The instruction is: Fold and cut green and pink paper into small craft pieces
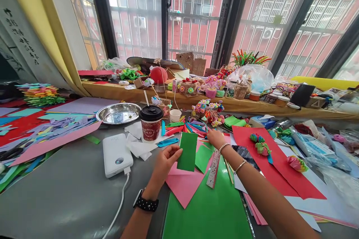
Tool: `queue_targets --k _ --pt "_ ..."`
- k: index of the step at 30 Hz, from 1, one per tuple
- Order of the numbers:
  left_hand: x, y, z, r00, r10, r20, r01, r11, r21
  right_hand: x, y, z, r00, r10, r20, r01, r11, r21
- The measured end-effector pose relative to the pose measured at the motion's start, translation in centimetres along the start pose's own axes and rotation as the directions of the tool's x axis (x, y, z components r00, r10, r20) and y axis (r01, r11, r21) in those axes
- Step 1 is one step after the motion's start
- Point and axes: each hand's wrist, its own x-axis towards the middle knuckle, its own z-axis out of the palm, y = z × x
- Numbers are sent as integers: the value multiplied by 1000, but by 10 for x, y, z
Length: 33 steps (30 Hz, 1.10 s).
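Observation:
My left hand point(169, 157), a black watch on its wrist, pinches the left edge of a green paper rectangle point(187, 152) between thumb and fingers. The rectangle is held up over pink paper point(183, 190). Farther away and to the right, my right hand point(216, 140) has its fingers curled together beside a pile of coloured paper strips point(193, 125). What those fingers hold, if anything, is hidden. Between the hands lies another green paper piece point(203, 158). A clear ruler point(213, 170) rests just below my right hand, partly on a large green sheet point(207, 213).
To the left stand a lidded drink cup point(151, 127) with a straw, a white power bank point(117, 155) with its cable, and a metal dish point(119, 114). Red paper point(269, 168) with paper flowers lies at right. Crafts crowd the windowsill point(179, 99).

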Motion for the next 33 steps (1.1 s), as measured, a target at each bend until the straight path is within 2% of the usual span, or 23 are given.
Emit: queue_targets --k 5,9,14,17,19,20,22,27,30,33 --pt "-2 2 0 1000 -11 -22 10 999 -49 3 -2 4 1000 9 -21 -9 1000 5" --pt "-8 9 3 996 -73 -53 61 977 -205 3 -1 5 999 -14 -32 15 999 45" --pt "-12 14 5 989 -120 86 144 909 -391 0 11 -3 996 -10 -92 22 991 132" --pt "-11 13 5 987 -135 85 158 896 -414 -11 19 -20 990 9 -144 20 979 202" --pt "-10 12 6 990 -127 61 141 902 -408 -22 19 -31 987 -7 -158 49 964 260" --pt "-9 12 6 992 -118 48 127 908 -398 -29 17 -35 986 -34 -161 89 933 348" --pt "-9 11 6 995 -99 32 104 926 -364 -44 8 -37 984 -73 -163 134 902 410" --pt "-6 8 3 993 -114 35 118 971 -207 -74 -15 -20 993 -81 -90 110 910 399" --pt "-5 10 2 990 -136 34 139 987 -80 -83 -14 -10 998 -39 -53 60 873 484" --pt "-4 20 2 988 -153 30 152 988 35 -88 -9 -8 1000 -31 -3 28 859 511"
